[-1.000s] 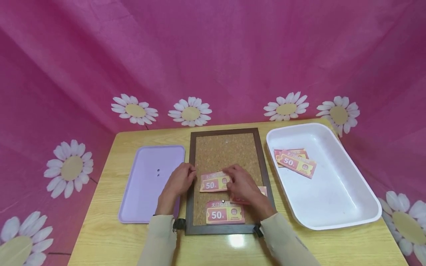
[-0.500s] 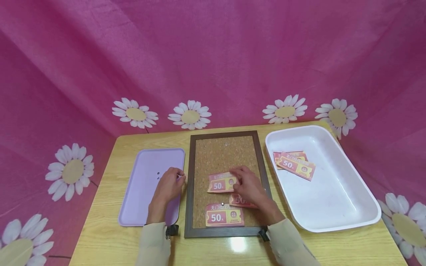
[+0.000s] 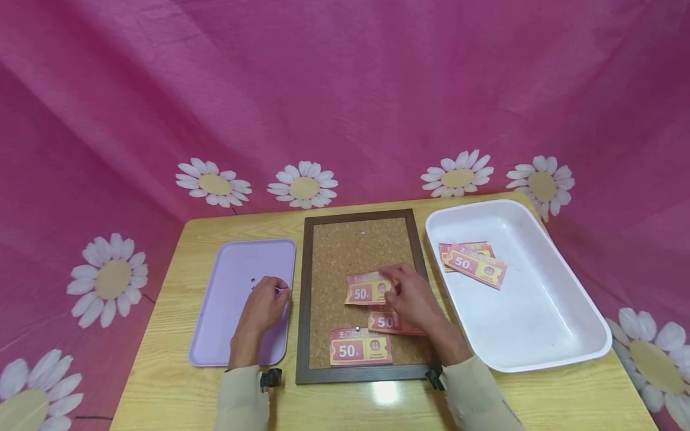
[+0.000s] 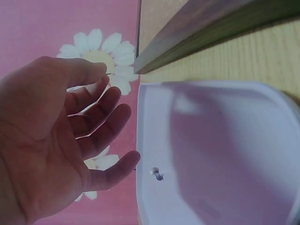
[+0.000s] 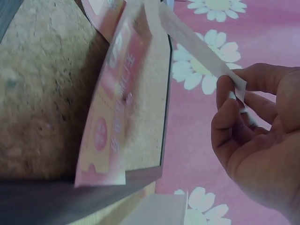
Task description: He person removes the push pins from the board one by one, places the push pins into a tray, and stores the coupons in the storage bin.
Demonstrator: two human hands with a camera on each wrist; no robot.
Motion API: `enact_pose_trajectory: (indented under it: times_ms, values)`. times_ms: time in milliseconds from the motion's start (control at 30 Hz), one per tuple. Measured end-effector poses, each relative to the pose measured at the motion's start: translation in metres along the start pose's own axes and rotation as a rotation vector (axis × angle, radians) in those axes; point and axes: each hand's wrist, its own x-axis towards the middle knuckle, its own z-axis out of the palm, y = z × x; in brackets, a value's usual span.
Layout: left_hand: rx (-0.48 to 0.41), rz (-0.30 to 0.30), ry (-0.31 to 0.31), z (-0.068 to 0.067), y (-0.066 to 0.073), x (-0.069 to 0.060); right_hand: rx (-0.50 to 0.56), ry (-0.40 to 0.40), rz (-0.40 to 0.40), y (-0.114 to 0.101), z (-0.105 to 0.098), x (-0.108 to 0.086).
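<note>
My right hand point(image 3: 411, 294) pinches a red-and-yellow paper coupon point(image 3: 360, 290) by its right end, above the cork board point(image 3: 345, 245). Below it on the board are two more coupons. One coupon point(image 3: 360, 349) has a push pin point(image 3: 357, 328) at its top edge; the other coupon point(image 3: 385, 323) is partly covered by the held one and my arm. My left hand point(image 3: 263, 306) is over the right side of the purple tray point(image 3: 229, 323). In the left wrist view, its thumb and index finger pinch a pin, of which only the thin dark point point(image 4: 109, 73) shows.
Loose push pins point(image 4: 157, 174) lie on the purple tray. At the right, a deep white bin point(image 3: 550, 311) holds several overlapping coupons point(image 3: 477, 265). The board's raised dark frame point(image 3: 305, 299) stands between tray and bin on the wooden table point(image 3: 162, 359).
From the board's left edge, my left hand has drawn back to the left, over the tray. My right hand has carried its coupon a little rightward across the board.
</note>
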Motion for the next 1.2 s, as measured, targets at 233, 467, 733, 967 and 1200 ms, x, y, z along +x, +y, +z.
enact_pose_trajectory:
  times_ms: [233,467,733,967,1200]
  values:
    - [-0.011,-0.021,0.016,0.0,-0.009,-0.006,-0.003,0.026,0.003,0.004,-0.01,-0.005]
    - [-0.012,-0.056,0.008,-0.003,-0.019,-0.013,-0.028,0.053,0.031,0.01,-0.018,-0.011]
    - [-0.015,-0.118,-0.016,-0.01,-0.027,-0.015,-0.033,0.109,0.053,0.024,-0.035,-0.019]
    - [-0.008,-0.148,-0.011,-0.02,-0.032,-0.016,-0.034,0.112,0.123,0.036,-0.056,-0.021]
    - [0.023,-0.172,-0.006,-0.029,-0.039,-0.015,-0.062,0.218,0.088,0.044,-0.074,-0.019]
